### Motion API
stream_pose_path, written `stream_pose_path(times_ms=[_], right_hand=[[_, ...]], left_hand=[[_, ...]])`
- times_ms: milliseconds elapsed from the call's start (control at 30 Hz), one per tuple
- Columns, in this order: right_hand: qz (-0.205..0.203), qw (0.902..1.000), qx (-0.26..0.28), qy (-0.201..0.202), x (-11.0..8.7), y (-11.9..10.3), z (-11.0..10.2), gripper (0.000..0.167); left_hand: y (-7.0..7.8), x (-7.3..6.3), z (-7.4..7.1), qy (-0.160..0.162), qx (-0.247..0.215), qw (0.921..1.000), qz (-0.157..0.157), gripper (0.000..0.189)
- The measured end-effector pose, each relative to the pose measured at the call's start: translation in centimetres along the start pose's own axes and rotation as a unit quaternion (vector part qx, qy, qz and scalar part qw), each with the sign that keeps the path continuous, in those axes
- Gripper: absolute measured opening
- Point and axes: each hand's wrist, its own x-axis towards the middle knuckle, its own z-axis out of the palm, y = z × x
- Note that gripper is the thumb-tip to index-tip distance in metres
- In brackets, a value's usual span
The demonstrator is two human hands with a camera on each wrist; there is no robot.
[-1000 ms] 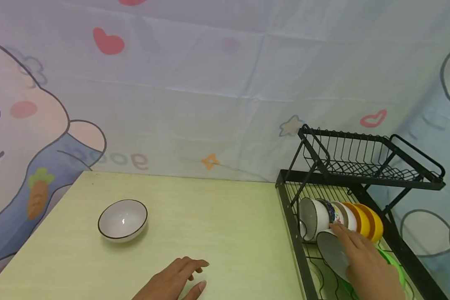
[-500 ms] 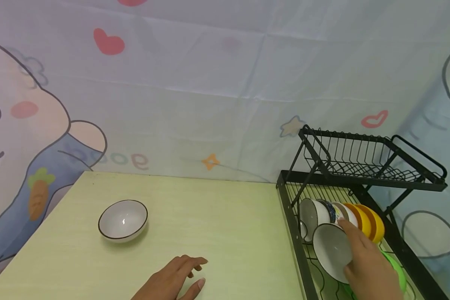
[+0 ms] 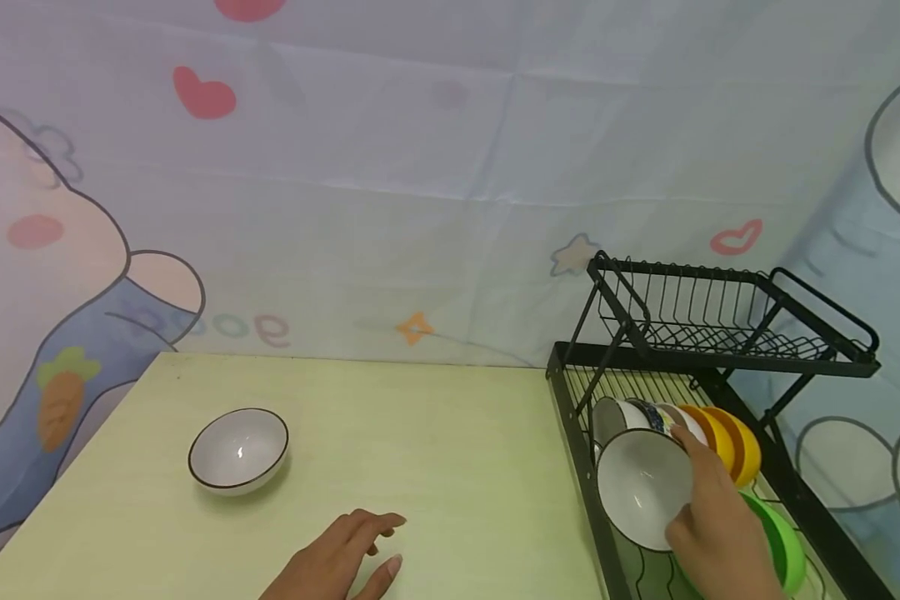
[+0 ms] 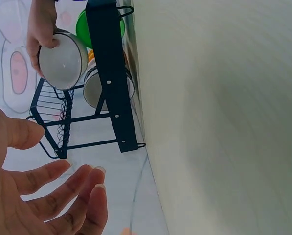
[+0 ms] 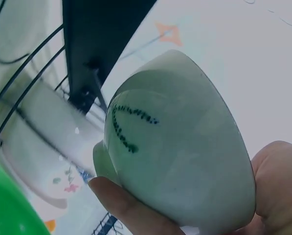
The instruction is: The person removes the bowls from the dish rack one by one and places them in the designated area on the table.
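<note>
My right hand [image 3: 720, 517] grips a white bowl [image 3: 642, 490] with a dark rim, the thumb on its inner side and fingers behind. In the right wrist view the outside of this bowl [image 5: 180, 137] shows a dark dotted mark, with fingers curled against it. The bowl is tilted over the left side of a black dish rack [image 3: 607, 542]. My left hand [image 3: 337, 554] hovers near the table's front, fingers relaxed and holding nothing; the left wrist view shows the same left hand [image 4: 53, 196] with thumb and fingers apart. A second white bowl [image 3: 238, 450] stands upright on the table's left.
Behind the held bowl, several white, patterned and yellow bowls [image 3: 735, 442] stand on edge in the rack. A green bowl [image 3: 783, 546] sits nearer the front. The rack's raised upper tier [image 3: 720, 317] overhangs the back. A cartoon-printed cloth [image 3: 390, 167] hangs behind the pale table [image 3: 435, 442].
My right hand has taken hold of the front white bowl, lifted it off the rack and brought it slightly left. My left hand stays nearly still. The head view has shifted a little.
</note>
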Motion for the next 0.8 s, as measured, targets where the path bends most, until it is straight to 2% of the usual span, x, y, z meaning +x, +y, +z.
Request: stream_pose_path(times_ms=[233,400,633,800], right_hand=[[-0.028,0.9985,0.046,-0.001,-0.2,-0.6,0.3,0.091],[-0.058,0.996,0.067,0.016,-0.3,-0.9,0.5,0.086],[-0.059,0.9938,0.093,-0.006,-0.9,-1.7,0.6,0.087],[-0.064,0.9916,0.113,-0.005,-1.5,-2.5,0.8,0.089]], left_hand=[[0.1,-0.1,-0.2,0.007,-0.005,1.0,-0.003,0.035],[0.1,0.0,-0.2,0.023,-0.001,0.9997,0.01,0.035],[0.2,0.1,-0.6,0.045,-0.006,0.9987,0.023,0.036],[0.3,0.4,-1.3,0.061,-0.001,0.9975,0.034,0.035]])
